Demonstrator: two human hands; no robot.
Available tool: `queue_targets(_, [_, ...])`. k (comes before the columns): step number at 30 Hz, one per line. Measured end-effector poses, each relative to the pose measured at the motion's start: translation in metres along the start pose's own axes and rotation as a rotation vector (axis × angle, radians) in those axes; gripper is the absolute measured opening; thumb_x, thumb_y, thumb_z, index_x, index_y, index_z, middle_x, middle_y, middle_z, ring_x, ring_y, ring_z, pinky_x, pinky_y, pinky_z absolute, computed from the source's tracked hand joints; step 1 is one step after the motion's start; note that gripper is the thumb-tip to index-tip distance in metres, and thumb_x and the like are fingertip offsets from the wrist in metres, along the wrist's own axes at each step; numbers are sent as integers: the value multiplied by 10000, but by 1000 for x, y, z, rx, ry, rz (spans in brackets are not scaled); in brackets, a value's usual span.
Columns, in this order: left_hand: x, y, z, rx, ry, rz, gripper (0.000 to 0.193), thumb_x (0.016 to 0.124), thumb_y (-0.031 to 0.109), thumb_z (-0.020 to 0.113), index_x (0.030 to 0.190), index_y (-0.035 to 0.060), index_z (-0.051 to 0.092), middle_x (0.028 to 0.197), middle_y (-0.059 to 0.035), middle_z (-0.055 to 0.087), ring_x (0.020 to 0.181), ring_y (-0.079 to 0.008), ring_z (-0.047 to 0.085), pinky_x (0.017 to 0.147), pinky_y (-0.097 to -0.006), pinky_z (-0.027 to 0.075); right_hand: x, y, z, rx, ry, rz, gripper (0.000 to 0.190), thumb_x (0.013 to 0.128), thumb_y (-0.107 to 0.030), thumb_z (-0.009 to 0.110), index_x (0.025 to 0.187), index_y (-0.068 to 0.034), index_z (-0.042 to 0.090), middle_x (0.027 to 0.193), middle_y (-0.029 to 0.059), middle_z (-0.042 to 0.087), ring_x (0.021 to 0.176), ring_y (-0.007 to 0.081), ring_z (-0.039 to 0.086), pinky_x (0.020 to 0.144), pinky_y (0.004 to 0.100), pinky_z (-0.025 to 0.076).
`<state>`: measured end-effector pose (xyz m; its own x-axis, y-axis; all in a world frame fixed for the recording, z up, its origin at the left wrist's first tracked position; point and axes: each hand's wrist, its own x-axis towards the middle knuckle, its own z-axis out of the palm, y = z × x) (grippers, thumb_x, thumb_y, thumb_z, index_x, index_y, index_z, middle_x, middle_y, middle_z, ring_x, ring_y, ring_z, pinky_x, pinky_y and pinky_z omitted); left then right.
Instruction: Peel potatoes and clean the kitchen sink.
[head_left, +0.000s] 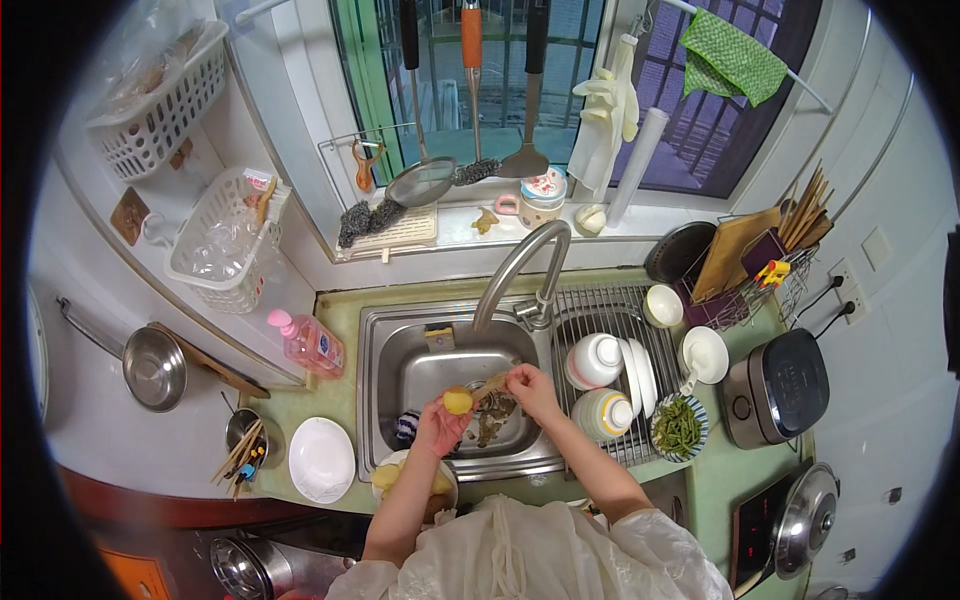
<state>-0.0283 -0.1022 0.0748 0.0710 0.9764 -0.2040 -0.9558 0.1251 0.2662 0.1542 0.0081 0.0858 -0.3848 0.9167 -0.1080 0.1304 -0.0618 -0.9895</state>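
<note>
Over the sink basin (427, 375), my left hand (439, 431) holds a yellow, mostly peeled potato (457, 403) in its fingertips, palm up. A thin brownish strip of skin (490, 385) is pinched between the thumb and fingers of my right hand (534, 391). Whether that strip is still joined to the potato cannot be made out. Below my hands, wet brown peelings (493, 421) lie around the drain. Partly covered by my left forearm, a white bowl (451, 476) at the sink's front edge holds yellow peeled potatoes (388, 477) and something browner.
The curved faucet (517, 262) arches over the sink's back edge. Upturned bowls (596, 360) and plates stand on the drying rack (592, 300) at right, beside a bowl of green beans (679, 429). At left are a white plate (322, 459) and a pink soap bottle (315, 345).
</note>
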Motion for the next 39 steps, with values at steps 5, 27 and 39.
queue_targets(5, [2,0,2,-63,-35,-61,436,864,229,473,1219,-18,418,1161,-180,520,998,-305,574,835,-326,516,-1,-5,-1,-194,95,-109,74,822,-92,585,826,-19,581,669,-1,592,604,46,528,548,192,422])
queue_targets(27, [1,3,-10,247,-80,-173,481,825,132,545,1266,0,407,1145,-103,537,1053,-273,547,943,-420,440,14,-27,-21,-77,266,-143,111,770,-114,617,813,-13,598,621,32,586,566,78,535,544,227,436])
queue_targets(39, [6,0,-17,372,237,-28,301,886,70,487,1173,-19,472,1103,-133,566,992,-247,581,891,-385,483,-4,-63,-17,299,185,-268,74,829,-29,571,891,11,566,774,29,595,648,54,561,591,185,455])
